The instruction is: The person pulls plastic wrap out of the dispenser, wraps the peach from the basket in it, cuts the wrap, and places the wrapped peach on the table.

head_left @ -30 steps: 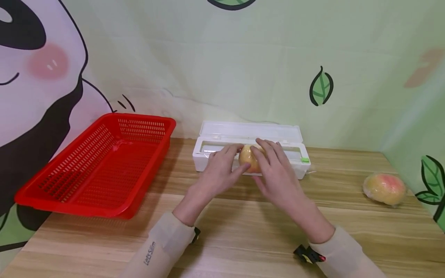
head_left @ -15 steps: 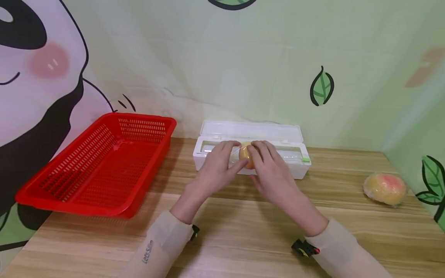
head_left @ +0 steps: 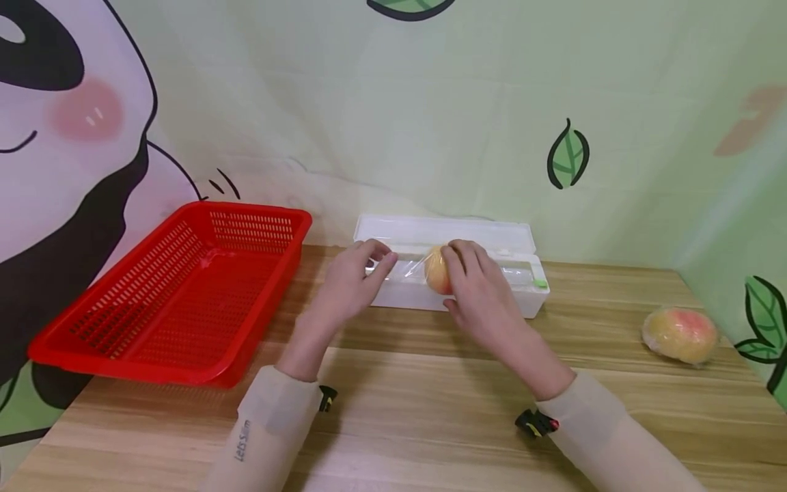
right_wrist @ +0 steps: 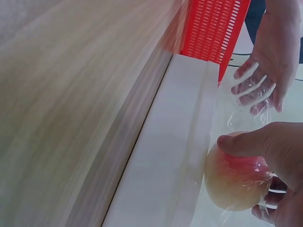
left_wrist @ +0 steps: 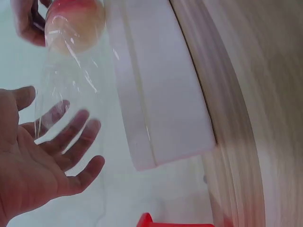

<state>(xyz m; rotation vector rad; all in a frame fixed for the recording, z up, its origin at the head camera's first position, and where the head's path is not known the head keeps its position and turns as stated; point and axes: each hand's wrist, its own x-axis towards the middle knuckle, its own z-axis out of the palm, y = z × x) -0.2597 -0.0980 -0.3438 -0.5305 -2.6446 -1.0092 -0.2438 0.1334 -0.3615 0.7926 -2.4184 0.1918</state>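
Observation:
In the head view my right hand (head_left: 482, 290) grips a yellow-and-red peach (head_left: 438, 270) over the front of a white cling film dispenser box (head_left: 406, 295). The right wrist view shows the thumb on the peach's red side and the fingers behind it. Clear cling film (left_wrist: 71, 80) stretches from the peach toward my left hand (head_left: 352, 283), which is left of the peach. In the left wrist view its fingers (left_wrist: 75, 127) are spread and loosely bent, with film lying over them and a gap between thumb and index finger. The dispenser's lid (head_left: 443, 232) stands raised behind.
On the table's left stands a red perforated basket (head_left: 221, 369). A second peach (head_left: 680, 333), wrapped in film, lies at the right. A printed cloth backdrop (head_left: 430, 137) hangs right behind the wooden table (head_left: 418, 410). A green slider (head_left: 540, 283) is at the dispenser's right end.
My left hand has moved left, away from the peach, and film now spans the gap. The right hand keeps hold of the peach, which has shifted only slightly.

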